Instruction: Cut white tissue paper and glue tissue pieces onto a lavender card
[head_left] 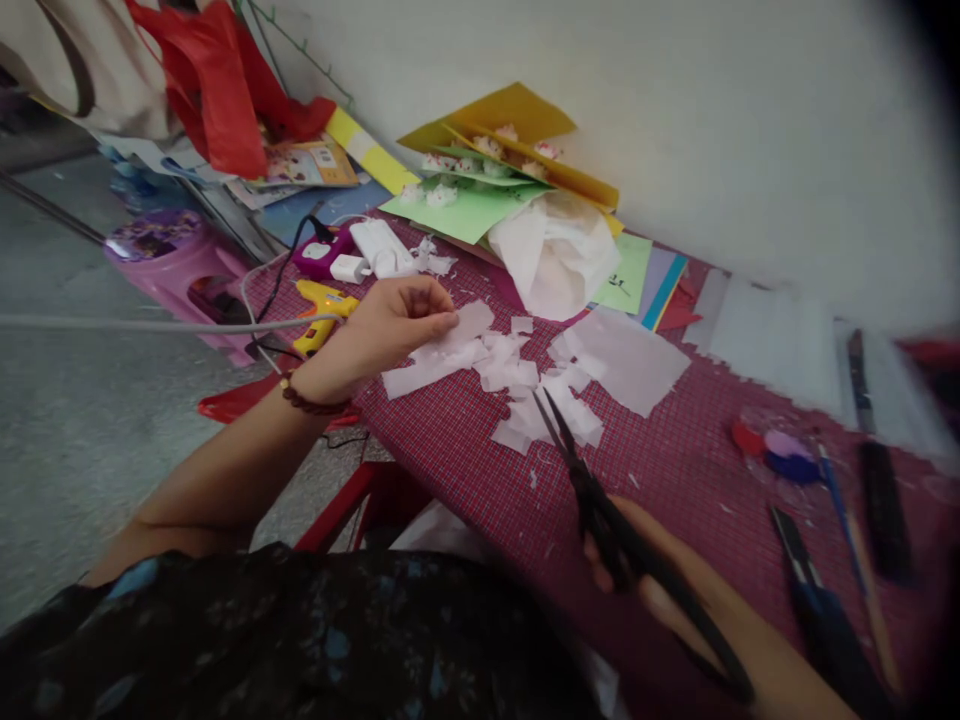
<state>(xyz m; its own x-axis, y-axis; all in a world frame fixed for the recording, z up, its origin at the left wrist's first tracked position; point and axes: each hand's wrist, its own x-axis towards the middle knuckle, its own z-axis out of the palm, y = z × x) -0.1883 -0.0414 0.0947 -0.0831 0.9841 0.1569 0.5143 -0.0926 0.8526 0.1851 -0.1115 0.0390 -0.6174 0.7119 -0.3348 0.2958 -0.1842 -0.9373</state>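
My right hand is wrapped round the handles of black scissors. Their blades are slightly apart and point at the cut white paper pieces strewn on the table. Over the left part of these scraps is my left hand, its thumb and fingers pinched together. Whatever is between those fingertips, if anything, is hidden. A larger white sheet lies right of the scraps. Close to my left wrist, a yellow glue gun rests at the table's left edge.
Green and yellow cards bearing small white decorations stand against the wall, with a crumpled white bag before them. A purple power strip with white plugs sits at left. Paint pots, a brush and a cutter knife lie at right.
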